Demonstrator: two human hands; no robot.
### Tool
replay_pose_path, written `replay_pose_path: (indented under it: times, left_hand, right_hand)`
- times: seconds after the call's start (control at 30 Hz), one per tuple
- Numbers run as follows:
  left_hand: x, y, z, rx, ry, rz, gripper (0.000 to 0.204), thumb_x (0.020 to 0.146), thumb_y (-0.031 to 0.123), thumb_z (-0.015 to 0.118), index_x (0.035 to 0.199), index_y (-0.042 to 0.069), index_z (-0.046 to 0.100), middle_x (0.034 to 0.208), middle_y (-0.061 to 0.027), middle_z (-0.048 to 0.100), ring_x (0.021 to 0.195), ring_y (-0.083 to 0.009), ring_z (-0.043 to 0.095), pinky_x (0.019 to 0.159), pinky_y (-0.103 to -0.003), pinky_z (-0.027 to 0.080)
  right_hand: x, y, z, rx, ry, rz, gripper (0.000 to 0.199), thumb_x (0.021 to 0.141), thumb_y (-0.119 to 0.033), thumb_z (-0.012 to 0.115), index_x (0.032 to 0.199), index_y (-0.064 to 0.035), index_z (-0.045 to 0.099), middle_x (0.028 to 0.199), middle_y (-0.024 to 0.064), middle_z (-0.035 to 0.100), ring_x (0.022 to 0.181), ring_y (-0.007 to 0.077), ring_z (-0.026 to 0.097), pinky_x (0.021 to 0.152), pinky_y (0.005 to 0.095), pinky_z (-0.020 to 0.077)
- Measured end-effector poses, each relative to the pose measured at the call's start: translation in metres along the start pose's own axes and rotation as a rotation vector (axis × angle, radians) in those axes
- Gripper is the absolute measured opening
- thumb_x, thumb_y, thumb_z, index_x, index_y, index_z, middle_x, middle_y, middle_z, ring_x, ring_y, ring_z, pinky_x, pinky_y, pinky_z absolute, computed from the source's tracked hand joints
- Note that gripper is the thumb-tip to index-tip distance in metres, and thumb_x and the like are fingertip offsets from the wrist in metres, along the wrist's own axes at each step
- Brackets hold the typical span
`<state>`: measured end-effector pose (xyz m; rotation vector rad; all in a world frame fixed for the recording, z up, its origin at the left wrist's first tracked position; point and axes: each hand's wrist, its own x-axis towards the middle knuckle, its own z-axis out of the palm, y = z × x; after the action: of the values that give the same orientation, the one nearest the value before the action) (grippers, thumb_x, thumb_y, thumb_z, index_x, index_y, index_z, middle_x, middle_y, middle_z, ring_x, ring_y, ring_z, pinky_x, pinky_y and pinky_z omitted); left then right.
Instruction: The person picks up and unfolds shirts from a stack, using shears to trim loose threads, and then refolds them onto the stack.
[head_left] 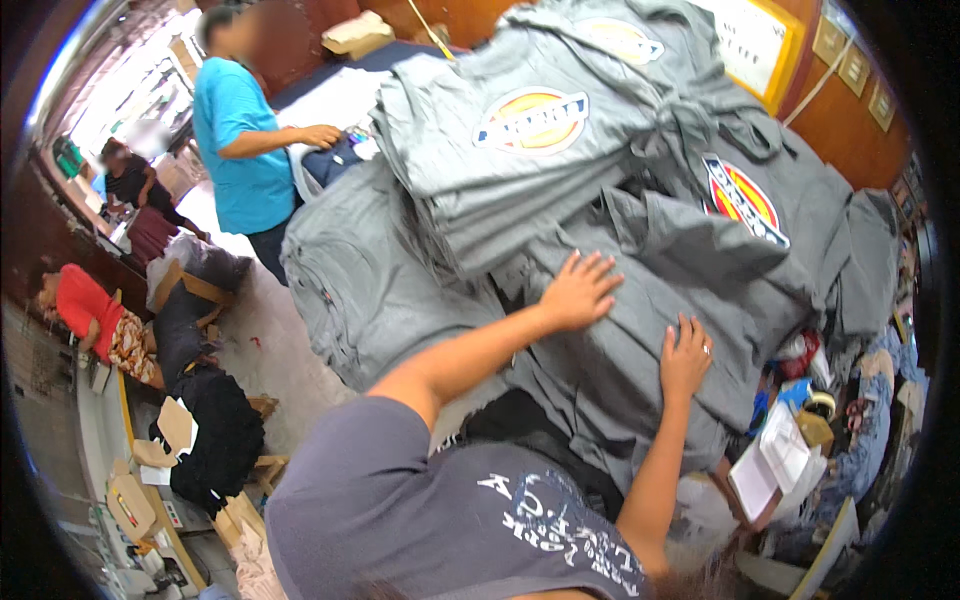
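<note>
A worker in a dark printed T-shirt (400,500) leans over a heap of grey shirts, a rumpled grey shirt (620,385) lying directly under both palms at the centre of the dial. The left grip (583,291) lies palm down on the fabric, fingers fanned wide and closed on nothing. The right grip (687,357), a ring on one finger, rests at its 4 o'clock, also palm down, fingers extended and slightly parted, pinching no cloth that I can see.

At 11 o'clock, just beyond, rises a thick stack of grey shirts (455,165), an oval emblem on its top piece. At 1 o'clock sprawls another grey shirt with a red-and-yellow emblem (800,210), while a lower grey pile (365,280) slumps at 9 o'clock. Black cloth (515,425) bunches at 7 o'clock; a roll of tape (820,404) sits among clutter at 4.

Across the room at 10 o'clock, a co-worker in turquoise (238,150) stands by a dark blue surface (318,84), one arm stretched over folded garments.
</note>
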<state>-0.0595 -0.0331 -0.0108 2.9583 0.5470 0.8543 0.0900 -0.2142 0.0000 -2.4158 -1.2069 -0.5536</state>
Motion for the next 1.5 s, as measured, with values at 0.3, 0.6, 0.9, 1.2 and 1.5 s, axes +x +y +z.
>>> replay_pose_path:
  times: [0.3, 0.6, 0.9, 1.2, 1.5]
  left_hand:
    - [0.034, -0.085, -0.051, -0.2, -0.052, -0.013, 0.041, 0.065, -0.009, 0.046, 0.102, 0.004, 0.057, 0.102, -0.0144, 0.056, 0.1, -0.0305, 0.051, 0.089, -0.037, 0.04]
    - [0.035, -0.084, -0.072, 0.096, -0.17, 0.173, 0.024, 0.075, 0.021, 0.06, 0.096, 0.011, 0.058, 0.092, -0.0059, 0.053, 0.092, -0.0246, 0.049, 0.076, -0.038, 0.039]
    - [0.047, -0.077, -0.083, 0.339, -0.199, 0.421, 0.009, 0.075, 0.011, 0.052, 0.083, 0.009, 0.049, 0.081, -0.0055, 0.051, 0.087, -0.0225, 0.051, 0.075, -0.035, 0.038]
    - [0.056, -0.082, -0.09, 0.065, -0.501, 0.276, 0.02, 0.08, 0.02, 0.056, 0.094, 0.005, 0.05, 0.088, -0.0123, 0.061, 0.087, -0.0294, 0.057, 0.074, -0.038, 0.04]
    - [0.057, -0.068, -0.104, 0.082, -0.608, 0.184, 0.026, 0.076, 0.027, 0.061, 0.084, 0.002, 0.056, 0.073, -0.0174, 0.059, 0.075, -0.0369, 0.057, 0.066, -0.044, 0.043]
  right_hand:
    - [0.002, 0.005, 0.009, -0.004, 0.063, -0.013, 0.034, 0.082, -0.032, 0.052, 0.112, -0.0154, 0.056, 0.117, 0.0059, 0.051, 0.104, 0.0267, 0.046, 0.089, 0.0402, 0.0361]
    - [0.002, 0.005, 0.009, 0.053, 0.094, -0.001, 0.034, 0.08, -0.033, 0.055, 0.108, -0.0152, 0.057, 0.109, 0.0049, 0.053, 0.101, 0.0257, 0.046, 0.087, 0.0403, 0.0359]
    - [0.007, 0.018, 0.0, 0.306, -0.074, 0.103, 0.033, 0.074, -0.026, 0.063, 0.105, -0.0141, 0.059, 0.1, 0.006, 0.053, 0.098, 0.0269, 0.046, 0.084, 0.0406, 0.0369]
    - [0.035, 0.062, 0.003, 0.589, -0.203, 0.294, 0.021, 0.076, -0.016, 0.06, 0.096, -0.0129, 0.064, 0.097, 0.0109, 0.058, 0.096, 0.0305, 0.05, 0.085, 0.0383, 0.0394]
    - [0.034, 0.035, -0.051, 0.153, -0.273, 0.314, 0.024, 0.068, -0.031, 0.068, 0.084, -0.0132, 0.063, 0.084, 0.0154, 0.062, 0.081, 0.0328, 0.059, 0.071, 0.0401, 0.0459]
